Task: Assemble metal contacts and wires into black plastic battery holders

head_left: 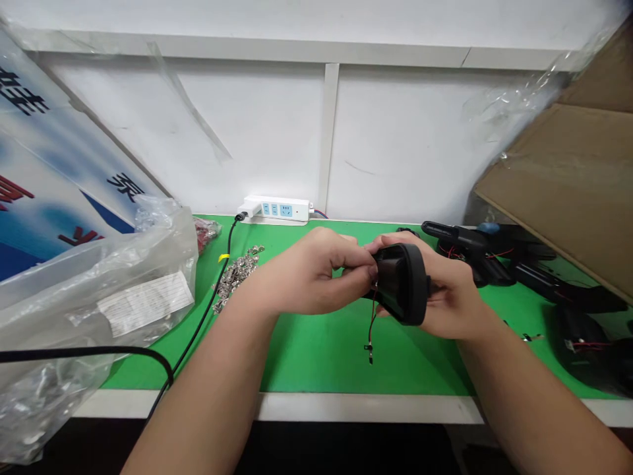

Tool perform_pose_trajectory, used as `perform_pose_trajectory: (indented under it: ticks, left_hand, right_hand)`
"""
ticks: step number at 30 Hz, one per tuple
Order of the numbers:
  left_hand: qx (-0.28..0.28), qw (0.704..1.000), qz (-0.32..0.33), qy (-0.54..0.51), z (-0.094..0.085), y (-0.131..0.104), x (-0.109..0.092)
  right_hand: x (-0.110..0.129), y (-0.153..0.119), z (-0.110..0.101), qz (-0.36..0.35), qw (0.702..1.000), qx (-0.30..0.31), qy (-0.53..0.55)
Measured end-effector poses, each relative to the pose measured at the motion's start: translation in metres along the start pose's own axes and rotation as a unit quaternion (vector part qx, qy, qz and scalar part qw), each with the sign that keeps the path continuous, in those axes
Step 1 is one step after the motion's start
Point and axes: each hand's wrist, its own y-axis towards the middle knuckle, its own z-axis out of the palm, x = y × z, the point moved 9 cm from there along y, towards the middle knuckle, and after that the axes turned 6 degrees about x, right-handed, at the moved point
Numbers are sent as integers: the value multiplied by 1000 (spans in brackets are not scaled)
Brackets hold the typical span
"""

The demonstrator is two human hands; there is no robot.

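Above a green surface (316,359), a person's left hand (324,274) pinches the edge of a black housing (398,284) while the right hand (448,284) curls fingers around it, the dangling wires (371,326) apparently at risk of tearing loose if snagged.

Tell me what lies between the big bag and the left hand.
The head view shows a black cable and a heap of metal parts on the green surface, between the big bag and left hand.
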Motion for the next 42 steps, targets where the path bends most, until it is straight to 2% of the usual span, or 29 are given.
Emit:
perform_pose_trajectory:
  ticks: [11,23,31,36,40,42]
  left_hand:
    - [62,992,-91,-66,8,0,19]
    - [64,986,-96,-121,13,0,22]
    - [101,957,-191,-192,15,-6,38]
    - [106,935,-193,-279,17,-7,48]
    - [116,928,-207,-288,22,-9,57]
    - [102,930,-206,-287,21,-8,60]
  right_hand:
    - [-3,-1,0,9,1000,19,-15]
    - [-1,2,-1,8,999,32,-7]
    - [-1,0,3,2,1000,8,26]
    - [-2,-3,7,7,998,-4,62]
    - [-2,-1,13,15,996,0,83]
    - [-1,-1,12,3,996,-8,91]
